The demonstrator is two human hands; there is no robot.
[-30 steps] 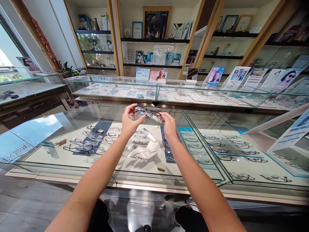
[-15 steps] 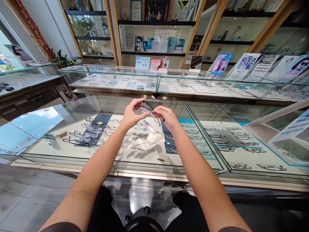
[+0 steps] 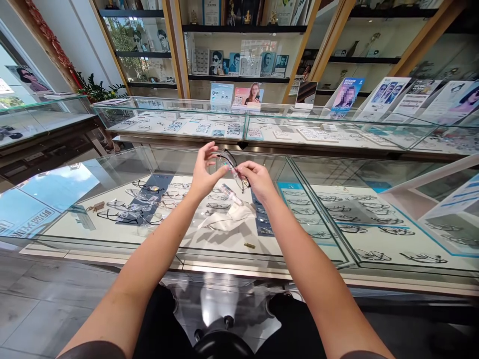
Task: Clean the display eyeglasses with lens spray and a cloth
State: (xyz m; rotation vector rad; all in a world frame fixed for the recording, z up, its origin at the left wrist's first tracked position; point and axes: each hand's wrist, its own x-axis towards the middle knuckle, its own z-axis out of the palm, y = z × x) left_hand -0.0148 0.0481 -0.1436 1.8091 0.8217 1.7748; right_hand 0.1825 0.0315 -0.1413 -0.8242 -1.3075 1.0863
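Note:
A pair of eyeglasses (image 3: pixel 229 158) with dark frame parts and clear lenses is held up over the glass counter. My right hand (image 3: pixel 257 180) pinches it between thumb and fingertips on its right side. My left hand (image 3: pixel 205 172) is open at the other side, fingers apart and thumb reaching toward a lens; whether the thumb touches it I cannot tell. Below the hands lies a crumpled white cloth (image 3: pixel 230 218), with a small white tube or bottle (image 3: pixel 230 193) against its upper edge. A small gold-coloured piece (image 3: pixel 249 245) rests nearer to me.
Several eyeglasses (image 3: pixel 119 215) lie on the left of the counter, some over a dark blue strip (image 3: pixel 159 185). More frames (image 3: pixel 342 219) fill the right-hand case. Behind, a second glass showcase (image 3: pixel 179 107) carries standing cards. A white display stand (image 3: pixel 449 174) rises at right.
My left fingers have opened away from the eyeglasses and lifted slightly. The eyeglasses have turned and tilted in my right hand's pinch. The cloth and tube have stayed put.

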